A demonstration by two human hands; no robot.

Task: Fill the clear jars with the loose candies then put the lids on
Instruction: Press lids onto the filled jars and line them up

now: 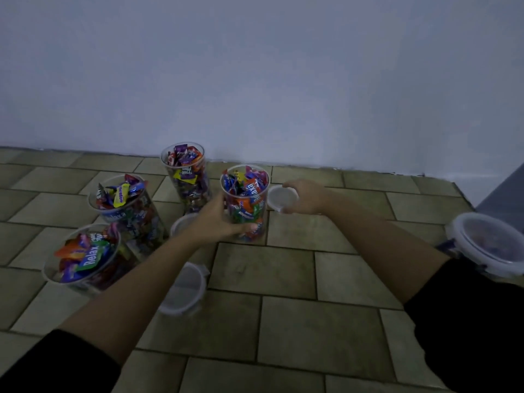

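Note:
Several clear jars full of wrapped candies stand lidless on the tiled floor. My left hand [219, 219] grips the side of the right-most jar [249, 194], thumb across its lower front. Just right of that jar, my right hand [304, 197] holds a round white lid [280, 197] by its edge, close to the floor. Behind stands a tall jar [185, 171]. Two more jars sit at left, one [124, 202] behind the other [82, 256]. A second lid [180, 224] is partly hidden behind my left wrist. A third lid [184, 290] lies near my left forearm.
A pale wall runs along the back of the floor. At the right edge a clear round container with a clip-on lid [493, 245] rests by my dark-clothed leg [467, 321]. Bare tiles [283, 321] stretch between my arms.

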